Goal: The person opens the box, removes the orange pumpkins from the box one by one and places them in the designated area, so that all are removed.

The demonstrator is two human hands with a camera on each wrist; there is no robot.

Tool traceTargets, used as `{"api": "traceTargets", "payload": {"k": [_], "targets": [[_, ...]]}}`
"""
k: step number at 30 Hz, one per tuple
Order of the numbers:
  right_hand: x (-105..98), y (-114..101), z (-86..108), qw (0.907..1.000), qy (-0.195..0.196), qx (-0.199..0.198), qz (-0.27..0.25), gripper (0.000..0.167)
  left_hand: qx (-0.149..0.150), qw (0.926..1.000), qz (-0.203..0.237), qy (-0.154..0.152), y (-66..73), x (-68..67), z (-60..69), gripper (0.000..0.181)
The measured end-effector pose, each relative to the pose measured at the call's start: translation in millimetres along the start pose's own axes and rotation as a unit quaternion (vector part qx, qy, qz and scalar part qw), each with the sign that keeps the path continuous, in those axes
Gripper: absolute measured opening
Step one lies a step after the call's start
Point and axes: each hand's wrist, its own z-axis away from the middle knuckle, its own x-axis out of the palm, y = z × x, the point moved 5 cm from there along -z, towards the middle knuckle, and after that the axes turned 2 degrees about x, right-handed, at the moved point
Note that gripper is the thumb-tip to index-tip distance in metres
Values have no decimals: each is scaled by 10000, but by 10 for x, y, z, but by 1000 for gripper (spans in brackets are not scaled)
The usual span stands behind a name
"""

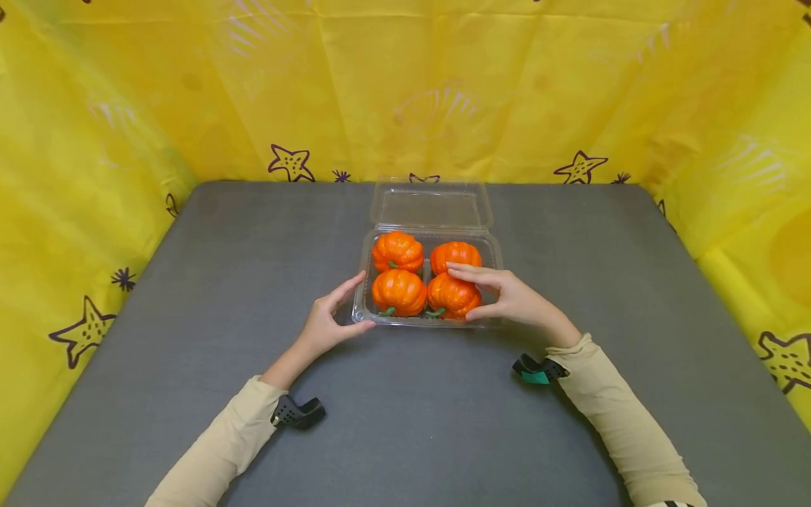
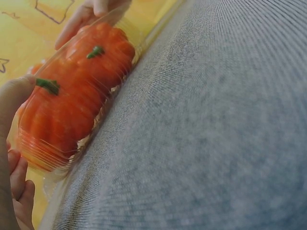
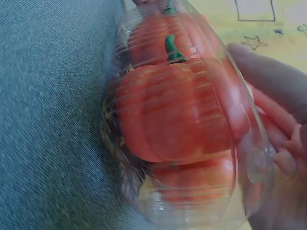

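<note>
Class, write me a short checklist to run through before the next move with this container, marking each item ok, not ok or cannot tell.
1. Four orange pumpkins inside the clear plastic container: ok, in two rows of two.
2. Container resting on the gray table: ok.
3. Hinged lid open: ok, folded back at the far side.
4. Left hand clear of the pumpkins: ok, it is at the container's left side.
5. Right hand out from over the container: not ok, its fingers reach over the right side.
6. Near-right pumpkin free of the right hand's grip: cannot tell.
</note>
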Motion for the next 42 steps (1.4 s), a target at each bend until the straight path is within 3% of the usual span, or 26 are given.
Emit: {"api": "traceTargets", "payload": {"k": [8,20,28,36,42], "targets": [[-25,240,40,9962,-9,-66,873,64,-76,10000,-52,-31,0,-4,-1,69],[-31,275,51,9906,135,-348,1316,69,13,10000,-8,-36,2,-5,-2,69],[-55,267,58,9873,456,-518,1429,65,-19,10000,-34,-22,3,-9,-2,69],[-83,269,74,9847,509,-562,1567,64,-48,10000,-47,-13,3,-8,2,69],[-89,280,80,9884,628,-444,1312,65,-58,10000,-72,-25,1,-7,2,69]]}}
